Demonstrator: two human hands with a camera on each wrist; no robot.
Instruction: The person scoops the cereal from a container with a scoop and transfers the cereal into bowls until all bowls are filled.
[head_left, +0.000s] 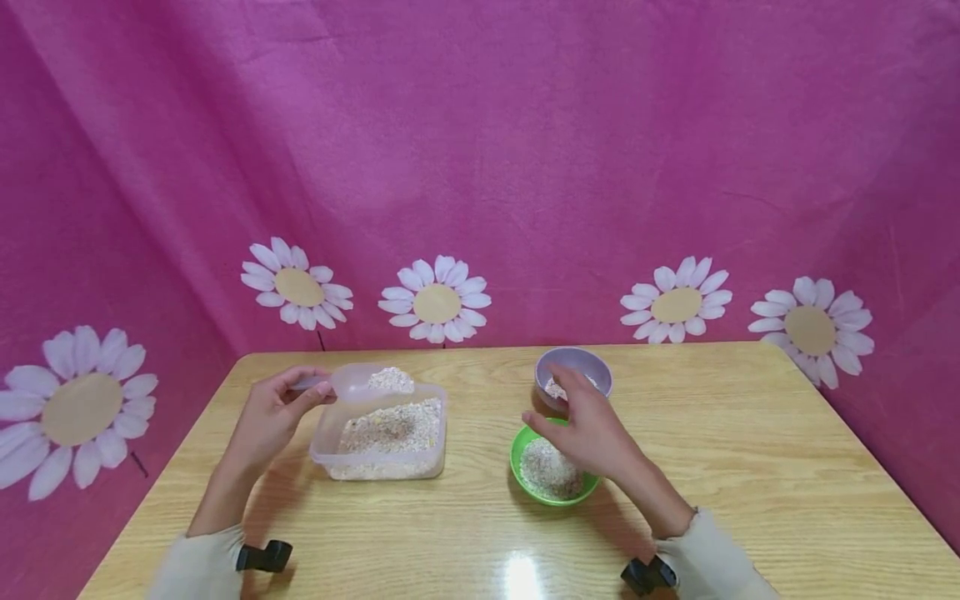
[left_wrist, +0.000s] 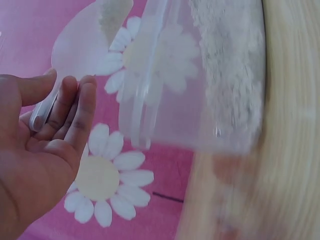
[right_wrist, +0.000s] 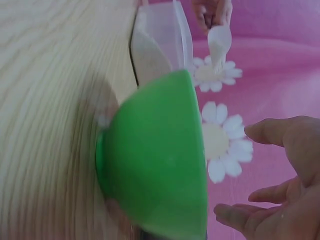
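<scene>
By its handle, my left hand (head_left: 272,415) holds a translucent scoop (head_left: 352,382) bearing a heap of pale flakes that look like oats (head_left: 392,380). The scoop is above the back of a clear plastic container (head_left: 321,457) partly filled with the same flakes. In the left wrist view, thumb and fingers (left_wrist: 75,117) pinch the scoop handle (left_wrist: 42,111). My right hand (head_left: 588,425) is over the green bowl (head_left: 517,475), fingers spread and holding nothing. That bowl has a mound of flakes in it. The right wrist view has the hand (right_wrist: 285,185) just off the rim of the green bowl (right_wrist: 155,155).
A purple bowl (head_left: 592,360) with some flakes stands behind the green one, partly covered by my right hand. Everything rests on a light wooden table (head_left: 750,450). A pink cloth (head_left: 525,167) with daisies hangs behind and at the sides.
</scene>
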